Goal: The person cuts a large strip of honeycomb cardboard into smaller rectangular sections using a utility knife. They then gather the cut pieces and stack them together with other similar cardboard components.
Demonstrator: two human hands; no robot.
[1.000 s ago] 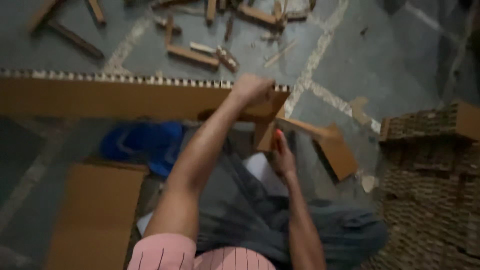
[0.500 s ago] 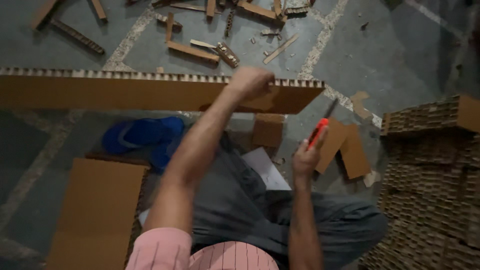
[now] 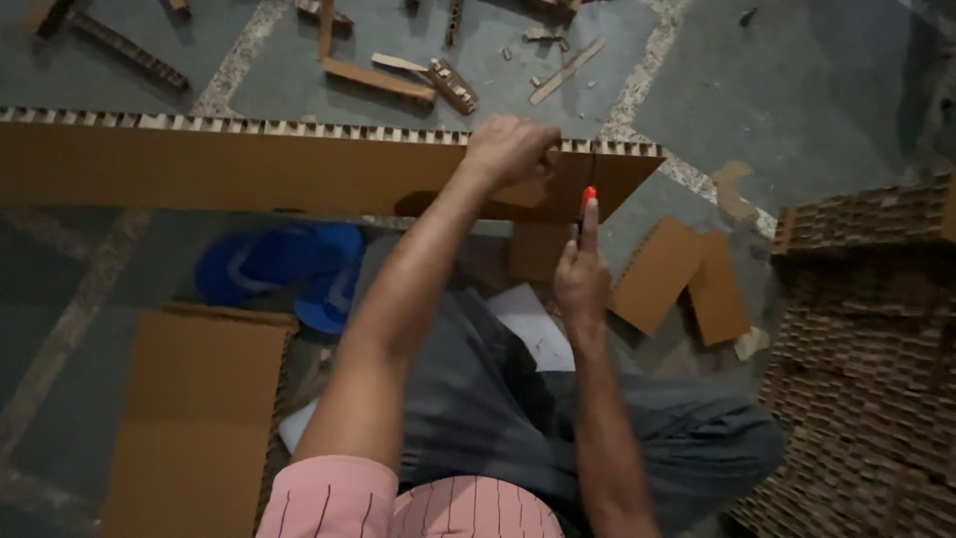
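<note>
One long honeycomb cardboard board [image 3: 249,174], brown-faced with the cell core showing along its top edge, stands on edge across the floor [image 3: 827,90] in front of the seated person. Left hand [image 3: 510,149]: grip closed over the board's top edge near its right end, steadying it upright. Right hand [image 3: 583,279]: grip clamped on one knife with a red-orange handle [image 3: 589,197], forefinger laid along it, tip set against the board's near face just right of the left hand. Handling judgement: the cut goes best with the blade kept square to the face, drawn in a steady line, the board pressed firmly from above, and the holding fingers kept well apart from the blade's path, since they sit near it. Count nearby: one pair of blue sandals [image 3: 289,269] by the left knee; one flat cardboard sheet [image 3: 194,418] towards the floor's near left; two cut brown pieces [image 3: 682,279] lying just beside each other to the right; one white paper [image 3: 533,324] on the lap; one stack of honeycomb blocks [image 3: 866,349] at the right edge; roughly ten offcut strips [image 3: 378,78] scattered along the far edge, exact number unclear.
</note>
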